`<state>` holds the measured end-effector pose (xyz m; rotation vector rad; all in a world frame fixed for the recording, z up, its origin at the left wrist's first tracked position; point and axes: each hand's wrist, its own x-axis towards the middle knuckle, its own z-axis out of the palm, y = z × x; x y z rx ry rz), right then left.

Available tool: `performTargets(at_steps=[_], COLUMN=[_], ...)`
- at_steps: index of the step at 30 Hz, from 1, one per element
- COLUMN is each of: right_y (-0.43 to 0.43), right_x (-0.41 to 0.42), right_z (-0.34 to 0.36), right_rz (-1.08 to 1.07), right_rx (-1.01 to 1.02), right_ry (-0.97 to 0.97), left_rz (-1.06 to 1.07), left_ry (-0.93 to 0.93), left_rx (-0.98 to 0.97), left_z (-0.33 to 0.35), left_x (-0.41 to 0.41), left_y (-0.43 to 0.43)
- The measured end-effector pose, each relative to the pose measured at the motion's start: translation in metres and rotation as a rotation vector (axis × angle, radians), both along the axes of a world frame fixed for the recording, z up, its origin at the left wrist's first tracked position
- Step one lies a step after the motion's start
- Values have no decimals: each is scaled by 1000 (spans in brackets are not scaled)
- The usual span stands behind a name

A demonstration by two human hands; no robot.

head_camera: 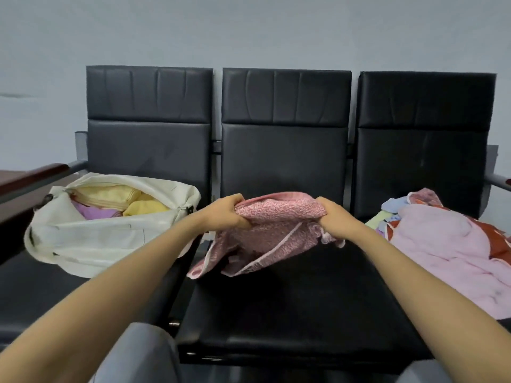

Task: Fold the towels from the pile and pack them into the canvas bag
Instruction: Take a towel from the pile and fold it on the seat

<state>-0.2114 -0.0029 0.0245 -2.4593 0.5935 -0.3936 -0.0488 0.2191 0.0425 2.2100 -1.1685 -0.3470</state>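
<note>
While gripped along its upper edge, hangs as a pink patterned towel [276, 230] just above the middle of the black padded surface [304, 299], bunched and not yet squared. Pinched at one end by the left hand [229, 214], with fingers curled tight into the cloth. Clutched at the other end by the right hand [336, 217], likewise closed round a fistful of fabric. Droops from both grips in loose folds, with a pale hem showing and a lower corner trailing leftward, seemingly brushing the surface.

Judged partway through. Already packed into the canvas bag [96, 239] on the left, gaping open at the mouth: folded yellow towels [110, 196] and a purple one [91, 212]. Heaped on the right as a pile [448, 244], well apart from the bag: pale pink, red, blue and yellow-green cloths, all unfolded. Remains to fold the held piece, stow it, then work through that heap, by the look of it a fair share of the job.

Runs with its long axis side to side, from hand to hand, roughly parallel to the backrests [286, 120]. Faces them with the gripped top edge and hangs down toward the near side with the slack body.
</note>
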Motion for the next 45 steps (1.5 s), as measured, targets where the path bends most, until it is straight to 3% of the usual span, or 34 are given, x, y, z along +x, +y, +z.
performTargets(at_steps=[6, 13, 15, 18, 21, 24, 27, 29, 33, 35, 38, 41, 45], right_y=[19, 37, 35, 27, 18, 8, 6, 6, -5, -5, 2, 6, 1], right_x=[-26, -39, -41, -43, -42, -28, -5, 6, 10, 5, -4, -17, -29], right_z=[74, 119, 116, 105, 93, 78, 68, 70, 65, 49, 13, -25, -64], right_rz=[141, -16, -33, 68, 107, 66, -214, -386, -365, -352, -230, -39, 124], right_rx=[71, -562, -588, -427, -250, -194, -530, -823, -1089, -1160, -1015, -833, -197], right_ry=[-103, 407, 561, 681, 600, 592, 346, 64, -307, -315, 36, 356, 675], left_rz=[-200, -150, -153, -182, -136, -36, 93, 210, 229, 175, 96, 6, -138], left_ry=[203, -9, 14, 148, 121, -105, -540, -675, -752, -708, -603, -356, -98], left_rx=[16, 279, 356, 530, 569, 531, 236, -38, -261, -255, -104, 130, 543], left_z=[66, 99, 98, 89, 71, 57, 49, 45, 34, 13, -33, -72, -100], left_x=[-15, -33, -37, -37, -26, -15, -5, 0, 6, 8, 11, 1, -16], left_y=[26, 24, 22, 22, 16, -4, -24, -29, -24, -21, -16, -9, -3])
